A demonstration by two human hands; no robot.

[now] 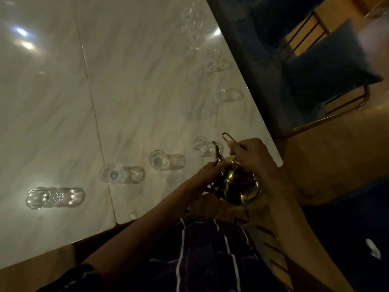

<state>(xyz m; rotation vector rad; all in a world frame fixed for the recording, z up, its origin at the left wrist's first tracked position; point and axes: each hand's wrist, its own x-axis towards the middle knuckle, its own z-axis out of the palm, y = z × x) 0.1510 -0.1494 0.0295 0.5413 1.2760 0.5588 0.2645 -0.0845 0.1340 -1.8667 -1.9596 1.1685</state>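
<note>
I hold the brass teapot (237,186) in the air just off the near edge of the marble table (136,91), by its corner. My right hand (252,157) is wrapped round the thin wire handle (228,138). My left hand (207,172) curls over the pot's shoulder at the base of the spout (217,151).

The spout points up toward the nearest glass (200,144), which stands close by. If I tip too fast, I think the stream will overshoot that small mouth onto the glossy top. If I swing in low, the spout could knock the glass over. The handle is slim, so a heavy pot might twist in my grip, and a hot wall would sting my left fingers.

Counting: one teapot, with both hands on it. Four clear glasses stand in a near row (159,160). Along the right edge there is a far row (223,91) of about four more, too blurred to be sure. One blue chair (326,76) shows plainly.
</note>
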